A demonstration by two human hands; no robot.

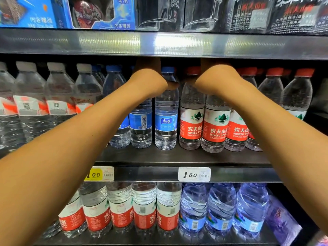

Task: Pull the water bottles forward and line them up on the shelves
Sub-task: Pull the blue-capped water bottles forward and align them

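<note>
— Hands first: where are yours?
— Your left hand point(148, 68) and right hand point(211, 65) reach deep over the middle shelf point(177, 157), above the blue-capped bottles point(166, 110) and red-capped Nongfu Spring bottles point(191, 112).
— Gripping anything?
— You can't tell; the upper shelf edge point(159, 43) hides your fingers.

Both forearms reach forward; left hand point(148, 65) and right hand point(211, 63) mostly hidden.

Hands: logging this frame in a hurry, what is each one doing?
Left hand: reaches behind the blue-capped bottles; grip hidden, cannot tell.
Right hand: behind the red-capped bottles; cannot tell.
</note>
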